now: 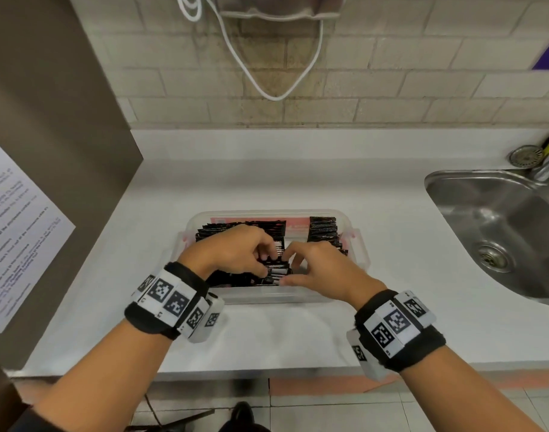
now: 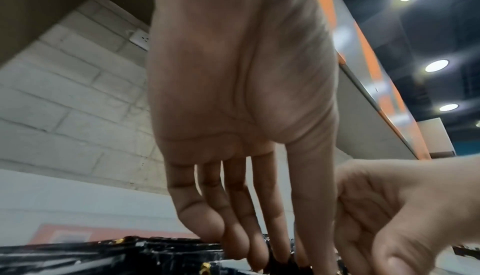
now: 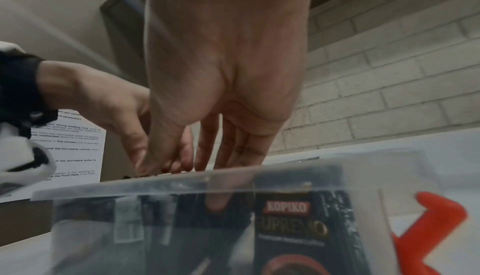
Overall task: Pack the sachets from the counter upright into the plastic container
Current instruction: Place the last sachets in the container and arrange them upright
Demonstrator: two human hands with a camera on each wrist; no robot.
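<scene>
The step in hand looks like the late tidying of the pack: no loose sachets show on the bench [image 1: 267, 169], and the box [image 1: 362, 244], a clear tub with red side clips, already holds them all, so far as the head view shows.

Going from the left, a printed notice [image 1: 20, 232] hangs on the brown panel beside the bench. Next comes the left hand [image 1: 236, 247], reaching down into the box over the left row of sachets [image 1: 236, 227]. Its fingers [image 2: 233, 238] are bent at the knuckles and bunched close, tips down on the top edges of the black packs; its wrist view shows them touching the edges, but whether they pinch one pack or only press and comb them I cannot tell.

In the middle, between the two hands, a few sachets lie tilted or flat, their pale seams up, not standing like the rest. The right hand [image 1: 313, 269] is spread fairly wide over them, thumb low toward the near wall and fingertips [image 3: 218, 203] dipped behind the clear wall among the packs; no grip round any one pack shows.

Further right a second row [image 1: 324, 235] stands upright against the far right end, and beyond it the sink [image 1: 485, 219].

The next move, I judge, calls for lifting the leaning packs on end and squeezing the rows together so that they hold each other up, with a light touch since the packs are thin and slippery.
</scene>
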